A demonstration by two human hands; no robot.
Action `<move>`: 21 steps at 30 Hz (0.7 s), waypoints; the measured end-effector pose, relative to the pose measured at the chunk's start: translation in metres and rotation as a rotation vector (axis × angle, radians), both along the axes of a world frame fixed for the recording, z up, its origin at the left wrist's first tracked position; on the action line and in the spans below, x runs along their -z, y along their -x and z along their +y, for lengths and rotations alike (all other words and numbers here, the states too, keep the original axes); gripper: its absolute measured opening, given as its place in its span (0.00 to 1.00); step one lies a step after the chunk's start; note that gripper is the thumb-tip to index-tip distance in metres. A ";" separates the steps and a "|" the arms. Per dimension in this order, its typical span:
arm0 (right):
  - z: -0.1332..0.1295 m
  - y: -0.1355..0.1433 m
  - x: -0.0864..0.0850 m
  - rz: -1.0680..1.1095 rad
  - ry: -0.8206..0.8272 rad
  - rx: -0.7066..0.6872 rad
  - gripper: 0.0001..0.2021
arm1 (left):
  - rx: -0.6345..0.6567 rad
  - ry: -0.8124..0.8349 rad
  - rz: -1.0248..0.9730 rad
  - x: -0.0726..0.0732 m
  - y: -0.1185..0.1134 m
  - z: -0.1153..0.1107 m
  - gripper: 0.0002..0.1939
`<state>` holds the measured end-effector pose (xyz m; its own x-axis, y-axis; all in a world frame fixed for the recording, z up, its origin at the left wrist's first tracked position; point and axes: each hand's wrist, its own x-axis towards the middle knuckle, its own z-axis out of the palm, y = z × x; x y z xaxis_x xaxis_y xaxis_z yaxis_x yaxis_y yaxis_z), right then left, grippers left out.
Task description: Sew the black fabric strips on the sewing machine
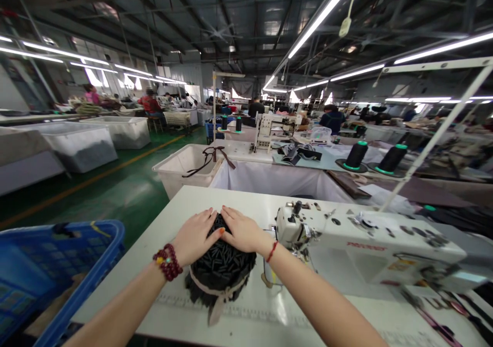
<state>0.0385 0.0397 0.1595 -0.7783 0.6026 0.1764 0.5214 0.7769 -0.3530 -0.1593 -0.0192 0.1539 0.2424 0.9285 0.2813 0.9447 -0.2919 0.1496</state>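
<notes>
A rounded bundle of small black strips (220,262) sits on the white sewing table (162,254). Around its lower part runs a pale cloth tie (222,291), knotted at the front with a tail hanging down. My left hand (195,238) lies on the bundle's upper left, and my right hand (243,231) covers its upper right. Both hands have their fingers stretched out flat, fingertips almost meeting at the far side. The thumbs come together over the top. Beneath the palms, part of the bundle is hidden. Just right of my right hand stands a white sewing machine (339,249).
A blue plastic basket (103,234) is at the left, beside the table. Beyond the far edge are a white bin (173,167) and another sewing machine (265,131). Black thread cones (356,156) stand at the right. Scissors (435,324) lie near the right corner. Several people work farther back.
</notes>
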 end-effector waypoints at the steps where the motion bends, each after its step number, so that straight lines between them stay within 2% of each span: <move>1: -0.001 0.001 -0.001 -0.004 0.006 0.001 0.31 | 0.014 0.028 0.001 0.000 0.002 0.002 0.33; 3: -0.008 -0.005 -0.008 0.044 -0.023 0.044 0.32 | -0.004 -0.010 -0.005 -0.004 0.007 0.000 0.33; 5: -0.022 -0.015 -0.015 0.139 -0.080 0.084 0.32 | -0.100 -0.160 -0.019 -0.008 0.011 -0.008 0.33; 7: -0.039 -0.021 -0.015 0.197 -0.107 0.075 0.31 | -0.188 -0.313 -0.026 -0.005 0.008 -0.017 0.32; 8: -0.047 -0.020 -0.011 0.188 -0.097 0.054 0.32 | -0.174 -0.309 -0.017 0.000 0.005 -0.020 0.30; 10: -0.060 -0.014 0.000 0.157 -0.059 0.054 0.31 | -0.045 -0.188 -0.002 0.016 -0.002 -0.022 0.24; 12: -0.065 -0.006 0.010 0.127 -0.034 0.064 0.31 | -0.013 -0.100 -0.012 0.026 -0.007 -0.020 0.23; 13: -0.065 -0.003 0.012 0.122 -0.020 0.062 0.31 | -0.017 -0.063 -0.018 0.026 -0.008 -0.020 0.23; 16: -0.059 -0.010 0.009 0.212 0.032 0.038 0.30 | -0.067 -0.080 -0.027 0.007 -0.017 -0.031 0.24; 18: -0.053 -0.023 0.004 0.411 0.034 0.086 0.27 | -0.068 -0.211 0.000 -0.011 -0.030 -0.048 0.26; 20: -0.048 -0.036 0.002 0.656 0.025 0.182 0.26 | 0.043 -0.291 0.085 -0.021 -0.046 -0.064 0.28; 21: -0.047 -0.043 0.003 0.752 0.038 0.217 0.26 | 0.108 -0.293 0.143 -0.020 -0.052 -0.070 0.30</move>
<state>0.0813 -0.0076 0.1566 -0.3224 0.7434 0.5860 0.2707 0.6656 -0.6955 -0.1077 -0.0888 0.1740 0.3912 0.7799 0.4886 0.9112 -0.4025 -0.0872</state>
